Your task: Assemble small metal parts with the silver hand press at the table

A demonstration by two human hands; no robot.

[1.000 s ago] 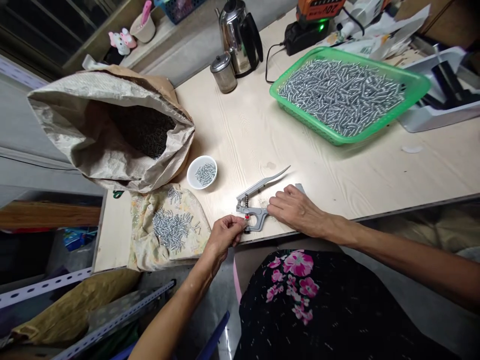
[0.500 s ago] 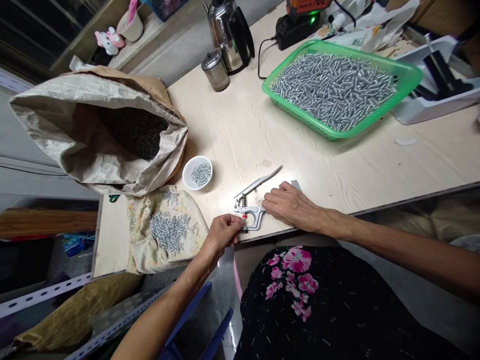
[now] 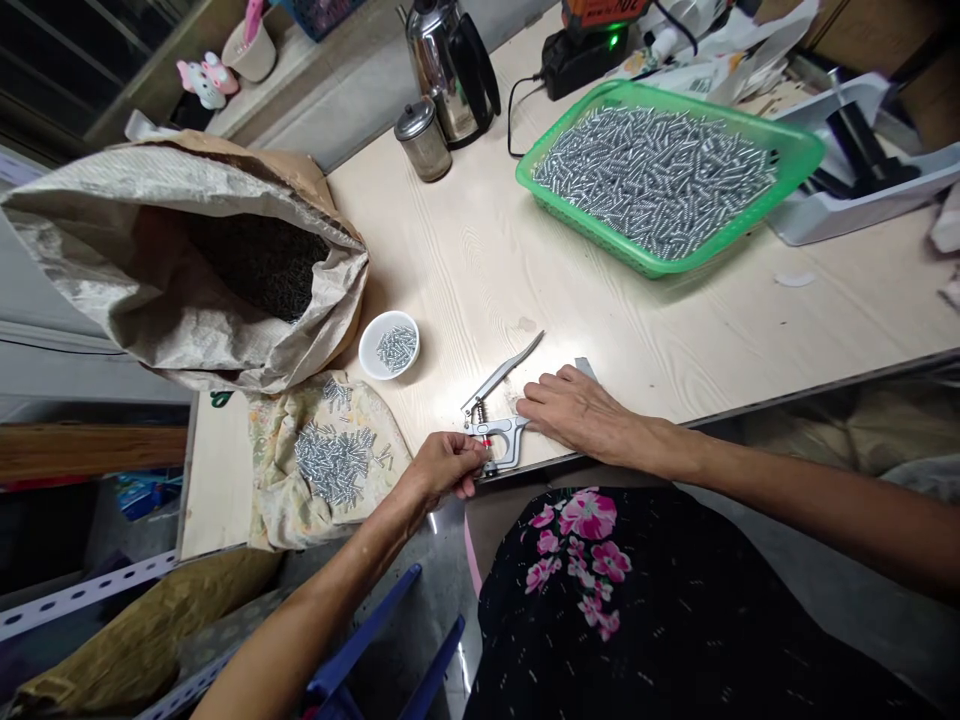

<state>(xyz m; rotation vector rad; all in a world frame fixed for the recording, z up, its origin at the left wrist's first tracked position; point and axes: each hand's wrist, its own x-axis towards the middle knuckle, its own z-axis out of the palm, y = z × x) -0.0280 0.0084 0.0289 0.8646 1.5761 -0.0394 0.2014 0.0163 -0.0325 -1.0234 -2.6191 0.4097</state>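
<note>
A grey pair of snap-fastener pliers (image 3: 507, 428) lies at the table's front edge, its long lever (image 3: 504, 368) raised away from the body. A small red part shows at its jaw. My left hand (image 3: 448, 462) has thumb and forefinger pinched together right beside the jaw; whatever they hold is hidden. My right hand (image 3: 574, 412) is closed over the lower handle of the pliers, fingers curled and knuckles up. Left of the tool stands a white bowl (image 3: 367, 362) with small silvery ribbed metal pieces. More metal pieces (image 3: 334, 462) lie heaped on a patterned cloth (image 3: 274, 500).
A large open woven sack (image 3: 97, 215) with dark contents stands at the left. Behind are a green basket (image 3: 652, 265) full of metal pieces, a steel kettle (image 3: 442, 75), a lidded metal canister (image 3: 424, 145) and a charger (image 3: 574, 65). A white tray (image 3: 810, 225) sits far right.
The whole view has shifted slightly. My left fingertips have eased a little in the pliers' jaw area, showing more of the base below. My right hand keeps its place on the handle.
</note>
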